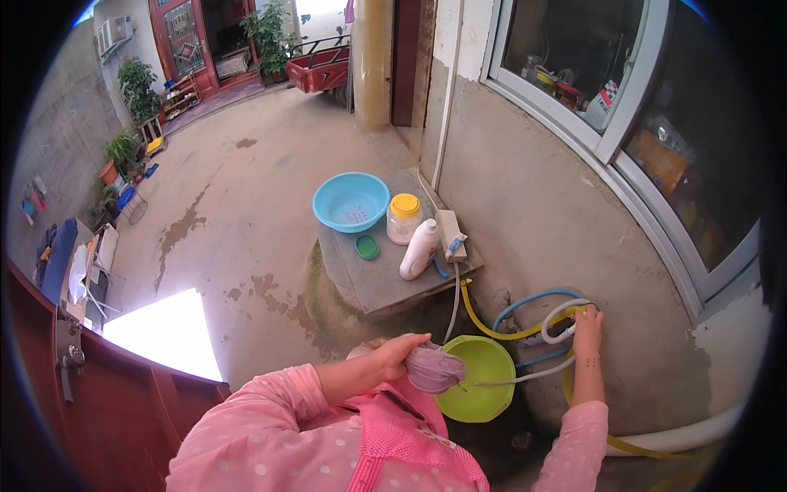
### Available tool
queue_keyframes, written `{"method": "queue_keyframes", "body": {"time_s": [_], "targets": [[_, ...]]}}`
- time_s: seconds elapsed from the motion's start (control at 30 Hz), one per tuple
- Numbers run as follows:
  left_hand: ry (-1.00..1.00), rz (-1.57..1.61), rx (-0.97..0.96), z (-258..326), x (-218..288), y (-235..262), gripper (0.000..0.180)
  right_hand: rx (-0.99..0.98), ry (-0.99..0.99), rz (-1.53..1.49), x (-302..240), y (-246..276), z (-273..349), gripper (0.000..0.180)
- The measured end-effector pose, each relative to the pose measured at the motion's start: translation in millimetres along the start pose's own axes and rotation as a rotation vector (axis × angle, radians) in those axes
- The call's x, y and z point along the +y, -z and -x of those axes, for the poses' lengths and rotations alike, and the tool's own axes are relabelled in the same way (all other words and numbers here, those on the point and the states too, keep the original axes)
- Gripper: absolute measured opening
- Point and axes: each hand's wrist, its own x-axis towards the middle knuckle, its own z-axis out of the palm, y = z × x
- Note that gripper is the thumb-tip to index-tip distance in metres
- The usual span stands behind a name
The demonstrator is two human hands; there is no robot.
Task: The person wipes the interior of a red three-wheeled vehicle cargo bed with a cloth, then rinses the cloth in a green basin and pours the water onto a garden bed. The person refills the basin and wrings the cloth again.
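My left hand (392, 354) is closed around a bunched mauve cloth (433, 369), holding it over the near left rim of a lime green basin (479, 385) that sits on the ground just in front of me. My right hand (587, 324) reaches out to the right and grips a white hose (557, 316) where it loops against the wall, with a blue hose (533, 299) and a yellow hose (484, 324) curling just beside it; a thin stream of water runs from there into the green basin. Farther away, a low concrete slab (385, 279) serves as a bench. On it stand a light blue basin (351, 201) at the far left, a clear jar with a yellow lid (403, 217) to its right, a white bottle (420, 250) leaning nearer to me, a small green soap dish (367, 247) and a boxy carton (449, 234) next to the wall. A window (639, 107) is set in the wall on the right.
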Motion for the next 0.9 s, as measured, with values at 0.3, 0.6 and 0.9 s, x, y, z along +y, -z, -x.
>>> {"method": "queue_keyframes", "body": {"time_s": [0.3, 0.6, 0.9], "targets": [[-0.234, 0.120, 0.155, 104, 39, 56, 0.044, 0.038, 0.083, 0.095, -8, 13, -28, 0.016], [-0.357, 0.446, 0.178, 94, 158, 192, 0.038, -0.054, -0.365, 0.196, -41, -8, -52, 0.043], [-0.591, 0.211, 0.574, 152, 347, 249, 0.028, -1.113, 0.073, -1.746, -616, 16, -55, 0.079]]}}
